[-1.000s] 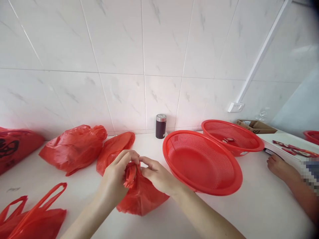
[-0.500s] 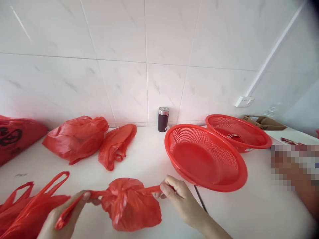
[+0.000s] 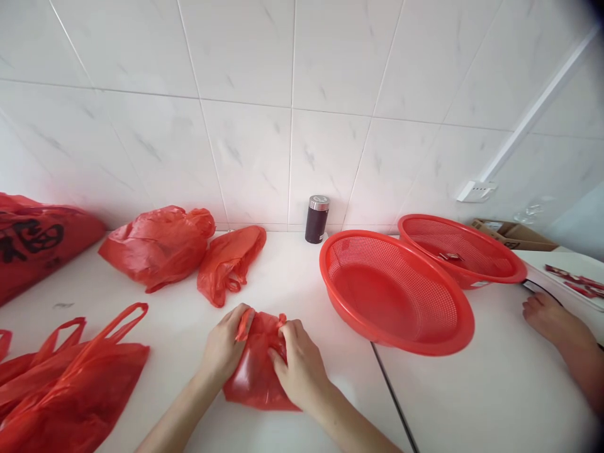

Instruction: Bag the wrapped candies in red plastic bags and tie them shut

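Because the red bag (image 3: pixel 258 371) looks soft, left hand (image 3: pixel 224 343) and right hand (image 3: pixel 302 368) grasp its opposite sides, probably to steady it.

Head-worn camera, close above the near side of the table (image 3: pixel 283 277), faces forward and down toward the far tiled wall (image 3: pixel 330 82).

Dark container with metallic lid (image 3: pixel 316 221): upright at frame center, near the tiled wall (image 3: pixel 245 163). Front perforated basin (image 3: pixel 372 305): right of center. Rear perforated basin (image 3: pixel 460 239): farther right. Wall socket (image 3: pixel 476 191) and cardboard box (image 3: pixel 528 239): right side of frame.
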Tool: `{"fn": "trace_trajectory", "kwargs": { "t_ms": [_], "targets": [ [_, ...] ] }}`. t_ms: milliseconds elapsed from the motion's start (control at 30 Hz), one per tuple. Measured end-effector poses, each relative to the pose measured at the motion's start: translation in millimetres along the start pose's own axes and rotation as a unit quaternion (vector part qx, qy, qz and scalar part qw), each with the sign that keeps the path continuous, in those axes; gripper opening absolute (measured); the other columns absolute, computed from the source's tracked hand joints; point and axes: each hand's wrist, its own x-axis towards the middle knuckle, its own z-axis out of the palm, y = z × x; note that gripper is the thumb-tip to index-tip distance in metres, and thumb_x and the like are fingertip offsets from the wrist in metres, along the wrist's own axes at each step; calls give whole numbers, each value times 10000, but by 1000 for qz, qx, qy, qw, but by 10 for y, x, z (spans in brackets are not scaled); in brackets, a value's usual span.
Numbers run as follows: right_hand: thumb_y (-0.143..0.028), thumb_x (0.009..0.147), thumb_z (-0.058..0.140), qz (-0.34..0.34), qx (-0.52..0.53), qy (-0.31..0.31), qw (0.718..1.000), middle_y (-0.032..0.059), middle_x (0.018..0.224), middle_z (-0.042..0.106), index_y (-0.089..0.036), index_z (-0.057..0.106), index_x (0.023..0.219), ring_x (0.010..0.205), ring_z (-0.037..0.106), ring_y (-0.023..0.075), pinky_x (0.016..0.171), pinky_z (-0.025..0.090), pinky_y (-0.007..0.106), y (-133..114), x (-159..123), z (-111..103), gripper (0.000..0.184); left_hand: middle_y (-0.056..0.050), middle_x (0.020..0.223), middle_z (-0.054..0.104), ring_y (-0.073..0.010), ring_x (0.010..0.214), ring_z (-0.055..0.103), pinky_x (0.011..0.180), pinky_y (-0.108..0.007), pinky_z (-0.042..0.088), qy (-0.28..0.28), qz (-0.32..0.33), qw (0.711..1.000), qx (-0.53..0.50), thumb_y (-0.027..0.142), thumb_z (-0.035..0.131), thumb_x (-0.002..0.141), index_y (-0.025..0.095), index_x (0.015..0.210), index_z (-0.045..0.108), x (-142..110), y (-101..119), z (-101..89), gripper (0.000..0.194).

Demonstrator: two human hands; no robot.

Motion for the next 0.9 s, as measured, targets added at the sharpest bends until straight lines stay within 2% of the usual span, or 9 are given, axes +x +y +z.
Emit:
{"fn": "trace_trajectory", "kwargs": {
  "t_ms": [100,300,433,600,700,800,900],
  "targets": [
    [-98,823,451,-14,36,2,999,35,918,520,-222,433,925,727,586,180,633,478,305,106,40,56,162,27,705,572,-174,618,505,612,-281,357,-19,-5,998,56,218,400,835,248,771,431,94,-64,26,78],
    [-66,822,395,-48,69,18,996,13,863,497,-234,412,893,685,556,159,605,445,268,206,86,60,183,24,656,569,-184,597,514,594,-275,319,-33,-32,992,114,254,408,828,254,818,450,187,-87,-29,44],
    [-17,769,349,-65,40,44,996,5,831,445,-235,362,810,616,471,136,564,388,245,287,80,-11,222,15,668,603,-189,622,542,607,-267,362,-24,-52,991,119,298,360,881,262,888,516,165,-114,-112,160],
    [-37,764,369,-35,19,29,999,-25,725,423,-240,282,757,567,410,133,523,320,233,417,43,-135,220,20,650,610,-179,624,551,633,-251,417,-27,-74,989,123,513,271,934,263,806,533,64,-187,-189,384],
    [-43,760,387,-26,-35,11,999,-30,696,461,-238,297,757,567,431,142,518,287,238,428,33,-114,215,10,659,614,-191,614,544,615,-265,397,-36,-79,983,163,408,271,937,264,787,518,58,-225,-150,323],
    [-11,742,376,-47,-73,16,996,-8,774,531,-232,355,787,617,489,149,533,295,240,413,46,-60,227,-28,736,658,-226,643,575,595,-289,357,-48,-85,971,217,262,309,885,267,832,543,108,-237,-93,240],
    [5,738,375,-59,-96,20,993,2,805,563,-227,400,805,639,518,153,532,293,241,423,69,-18,242,-59,769,676,-259,669,603,578,-298,325,-58,-86,960,261,247,319,866,264,823,551,161,-225,-58,236]
  ]
}}
